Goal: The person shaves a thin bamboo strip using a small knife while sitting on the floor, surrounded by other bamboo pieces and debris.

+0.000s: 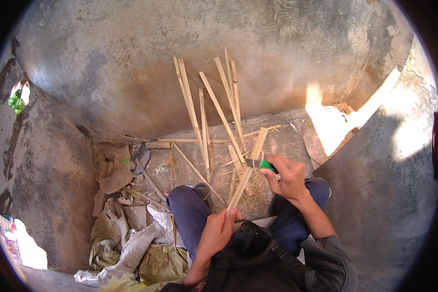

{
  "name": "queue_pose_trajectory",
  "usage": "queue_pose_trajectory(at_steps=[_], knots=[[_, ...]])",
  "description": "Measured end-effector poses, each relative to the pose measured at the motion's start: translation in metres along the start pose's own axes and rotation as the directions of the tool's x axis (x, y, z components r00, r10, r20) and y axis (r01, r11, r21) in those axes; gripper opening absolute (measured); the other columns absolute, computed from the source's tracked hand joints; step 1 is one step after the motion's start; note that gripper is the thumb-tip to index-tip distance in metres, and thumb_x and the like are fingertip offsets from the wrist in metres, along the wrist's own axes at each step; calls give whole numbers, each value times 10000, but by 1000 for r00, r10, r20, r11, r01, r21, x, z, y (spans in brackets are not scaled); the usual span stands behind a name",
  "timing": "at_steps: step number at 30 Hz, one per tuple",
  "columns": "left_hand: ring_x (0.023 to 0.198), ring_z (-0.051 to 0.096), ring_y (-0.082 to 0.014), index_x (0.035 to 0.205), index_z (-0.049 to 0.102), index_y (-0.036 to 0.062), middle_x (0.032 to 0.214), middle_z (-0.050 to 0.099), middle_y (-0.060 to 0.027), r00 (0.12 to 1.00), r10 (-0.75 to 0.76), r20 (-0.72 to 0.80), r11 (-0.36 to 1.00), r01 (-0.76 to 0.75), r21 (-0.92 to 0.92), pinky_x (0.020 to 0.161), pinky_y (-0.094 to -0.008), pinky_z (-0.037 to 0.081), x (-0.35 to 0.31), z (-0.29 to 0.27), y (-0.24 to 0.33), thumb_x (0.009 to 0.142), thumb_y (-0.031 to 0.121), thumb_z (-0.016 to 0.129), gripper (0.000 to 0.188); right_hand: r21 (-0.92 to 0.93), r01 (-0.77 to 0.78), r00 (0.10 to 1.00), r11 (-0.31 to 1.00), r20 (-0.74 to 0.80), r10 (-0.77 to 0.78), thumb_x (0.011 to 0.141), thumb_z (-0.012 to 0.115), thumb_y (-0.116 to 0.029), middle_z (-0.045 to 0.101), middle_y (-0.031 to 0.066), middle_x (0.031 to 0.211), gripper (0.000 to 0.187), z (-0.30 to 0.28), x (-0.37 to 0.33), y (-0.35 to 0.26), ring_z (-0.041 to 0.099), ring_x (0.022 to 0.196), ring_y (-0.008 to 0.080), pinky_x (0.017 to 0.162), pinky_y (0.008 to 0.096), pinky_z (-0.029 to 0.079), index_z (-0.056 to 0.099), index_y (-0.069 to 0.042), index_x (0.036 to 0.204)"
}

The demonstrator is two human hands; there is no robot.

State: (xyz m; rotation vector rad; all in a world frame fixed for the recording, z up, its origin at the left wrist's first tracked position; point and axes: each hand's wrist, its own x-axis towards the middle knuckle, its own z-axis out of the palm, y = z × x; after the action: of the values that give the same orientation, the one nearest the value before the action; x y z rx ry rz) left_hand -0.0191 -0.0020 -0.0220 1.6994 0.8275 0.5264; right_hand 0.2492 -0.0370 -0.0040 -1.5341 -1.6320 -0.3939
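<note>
My left hand [218, 229] is closed around the near end of a pale, flat bamboo strip [257, 145], which slants up and away from my lap. My right hand [289, 178] grips a knife [268, 167] by its green handle. The dark blade lies across the strip, near its middle. Thin pale shavings [259, 196] are scattered on the floor below, between my bent legs. Beyond the strip, several more bamboo strips [190, 106] lean upright against the wall.
Concrete walls [131, 63] enclose me at the front and sides. On the left floor lie crumpled sacks [131, 248], broken brown pieces [116, 181] and loose sticks. A short bamboo tube [159, 145] rests by the far wall. Bright sunlight falls at the far right corner.
</note>
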Motion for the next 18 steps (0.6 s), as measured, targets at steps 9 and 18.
queue_pose_trajectory(at_steps=[9, 18], knots=[[584, 480, -146, 1022, 691, 8, 649, 519, -46, 999, -46, -25, 999, 46, -3, 578, -361, 409, -12, -19, -12, 1200, 307, 514, 390, 40, -335, 932, 941, -135, 337, 1082, 705, -258, 713, 150, 761, 260, -35, 22, 64, 693, 604, 303, 556, 407, 499, 735, -2, 1115], [602, 482, -140, 1018, 656, 9, 674, 534, -58, 995, 80, -56, 992, -74, 99, 588, -347, 416, 13, -2, 12, 1192, 264, 526, 335, 117, 79, 983, 990, 155, -97, 981, 809, -344, 670, 50, 796, 254, 12, -16, -25, 702, 626, 241, 547, 372, 537, 745, -108, 1049]])
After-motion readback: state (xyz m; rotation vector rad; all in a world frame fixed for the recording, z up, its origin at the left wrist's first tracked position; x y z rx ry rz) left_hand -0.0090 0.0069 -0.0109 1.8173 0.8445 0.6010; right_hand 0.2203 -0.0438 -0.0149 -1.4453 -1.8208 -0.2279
